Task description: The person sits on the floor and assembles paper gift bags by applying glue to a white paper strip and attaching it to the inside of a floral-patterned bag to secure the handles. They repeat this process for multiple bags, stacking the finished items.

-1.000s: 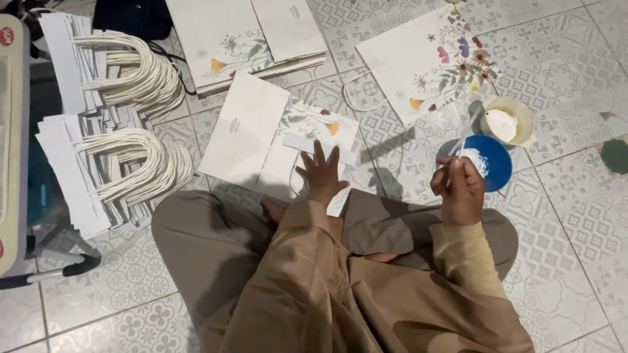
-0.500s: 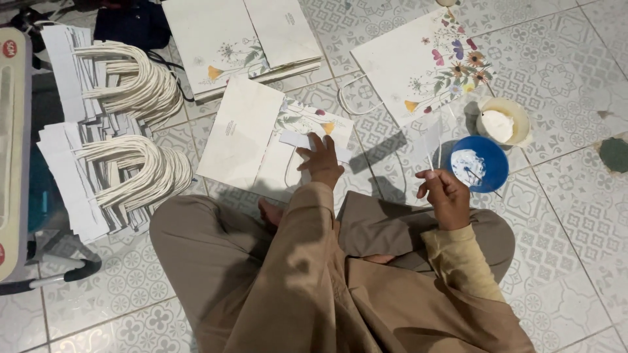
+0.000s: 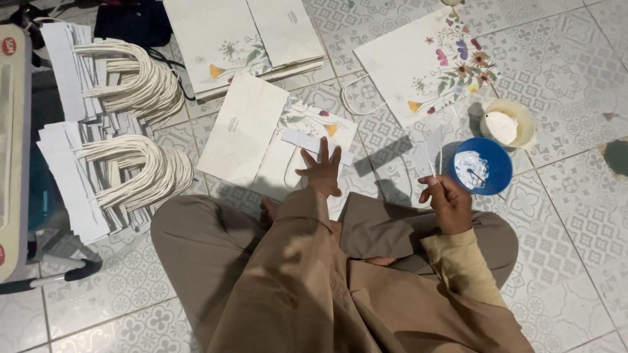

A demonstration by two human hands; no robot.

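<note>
Sitting cross-legged on the patterned tile floor (image 3: 575, 216), I take the flat paper bag (image 3: 261, 140) in front of my knees as my landmark. Behind it lies a pile of flat floral bags (image 3: 229, 39), and behind it to the right one more flowered bag (image 3: 418, 62) lies alone. Left of it stand two stacks of white paper strips with looped cord handles (image 3: 131, 131), one behind the other. Right of it, well apart, sits a blue bowl (image 3: 500, 170) smeared with white paste, and just behind that bowl a small cream cup (image 3: 510, 124) of white paste.

My left hand (image 3: 322, 168) rests flat on the near edge of the landmark bag, fingers spread, its grip wide and holding nothing; the fingertips touch a small white paper strip (image 3: 307, 140) lying across the bag. My right hand (image 3: 448, 199) hovers right of the bag, just beside the blue bowl, its grip pinched closed on a thin, pale strip (image 3: 433, 147) that rises upright and shows blurred.
</note>
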